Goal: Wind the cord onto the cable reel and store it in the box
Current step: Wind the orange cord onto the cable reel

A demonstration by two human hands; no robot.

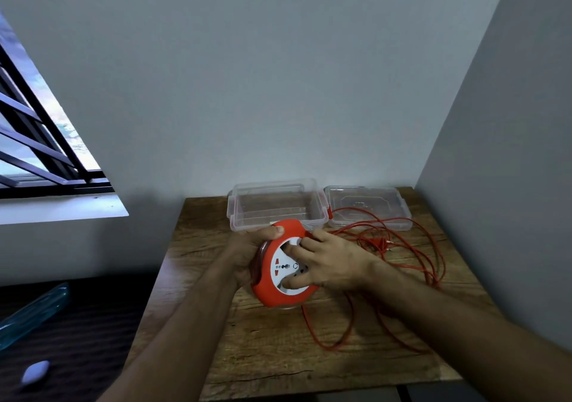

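Note:
The round orange cable reel (270,290) with a white socket face is tilted up above the wooden table (278,352). My left hand (247,254) grips its left rim from behind, thumb on the top edge. My right hand (328,262) lies on the white face with fingers spread and pressing into it. The orange cord (411,265) lies in loose loops on the table to the right, running from under the reel; its plug (379,243) rests among the loops. The clear plastic box (277,205) stands open just behind the reel.
The clear lid (368,206) lies flat to the right of the box, with cord across its front. Walls close in behind and on the right. A barred window (40,141) is at the left. A lower dark surface holds a blue object (31,315) and a small pale object (35,372).

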